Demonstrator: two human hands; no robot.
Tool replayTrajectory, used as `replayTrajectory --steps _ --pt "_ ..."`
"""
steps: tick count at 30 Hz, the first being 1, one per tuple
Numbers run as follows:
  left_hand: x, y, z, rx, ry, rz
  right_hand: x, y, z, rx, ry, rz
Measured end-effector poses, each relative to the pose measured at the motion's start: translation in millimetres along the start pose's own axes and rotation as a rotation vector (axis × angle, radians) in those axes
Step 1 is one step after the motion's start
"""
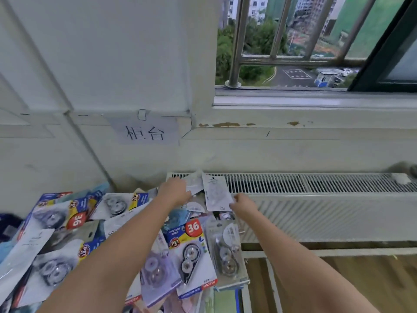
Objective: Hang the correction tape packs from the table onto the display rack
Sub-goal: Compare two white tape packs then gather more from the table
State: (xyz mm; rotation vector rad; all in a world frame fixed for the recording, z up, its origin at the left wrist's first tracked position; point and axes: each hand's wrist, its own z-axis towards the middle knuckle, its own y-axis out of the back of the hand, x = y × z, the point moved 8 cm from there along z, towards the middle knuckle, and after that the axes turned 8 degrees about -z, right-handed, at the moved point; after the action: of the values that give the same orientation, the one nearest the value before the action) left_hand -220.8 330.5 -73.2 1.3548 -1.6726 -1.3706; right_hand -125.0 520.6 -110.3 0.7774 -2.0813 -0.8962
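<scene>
- A white-backed correction tape pack is held up at the far end of the table, its plain back turned toward the camera, with a small "36" printed near its lower edge.
- The right hand pinches that pack at its lower right corner, fingers curled onto the card.
- The pack stands nearly upright, tilted a little to the left, in front of the radiator grille.
- A second pale pack sits just left of the first, overlapping its upper left edge.
- The left hand grasps this second pack from the left; the exact lie of its fingers is hidden behind the back of the hand.
- Below both forearms, a heap of correction tape packs covers the table, lying flat and overlapping at many angles.
- Several packs in the heap show a red "36" badge and a round "PET" sticker; one such colourful pack lies face up between the two forearms.
- A clear-blister pack lies just right of it, near the table's right edge.
- A paper sign with two handwritten characters is taped to the wall above the heap.
- A barred window to the upper right looks onto trees and buildings.
- Wooden floor shows at the lower right, beneath the radiator.
</scene>
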Motion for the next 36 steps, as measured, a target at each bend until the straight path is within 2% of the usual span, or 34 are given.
replayTrajectory --steps 4,13,23,26,30,36 --pt "7.2 -10.6 41.6 0.042 0.067 -0.01 3.1 -7.5 39.1 0.022 -0.073 0.142" --pt "12.0 -42.0 83.5 0.174 0.126 -0.095 5.9 -28.2 79.3 0.062 -0.171 0.24" --pt "14.5 -37.1 82.9 0.035 0.177 -0.138 -5.4 -33.3 86.8 0.082 -0.233 0.396" --pt "15.7 -32.3 80.1 0.015 0.187 -0.163 -7.3 -29.8 84.7 0.095 -0.234 0.544" --pt "18.4 -28.4 76.1 -0.021 0.2 -0.264 -12.0 -24.9 83.3 0.102 -0.235 0.73" --pt "25.9 -27.7 68.4 -0.04 0.251 -0.368 -14.7 -27.3 86.0 0.059 -0.195 0.796"
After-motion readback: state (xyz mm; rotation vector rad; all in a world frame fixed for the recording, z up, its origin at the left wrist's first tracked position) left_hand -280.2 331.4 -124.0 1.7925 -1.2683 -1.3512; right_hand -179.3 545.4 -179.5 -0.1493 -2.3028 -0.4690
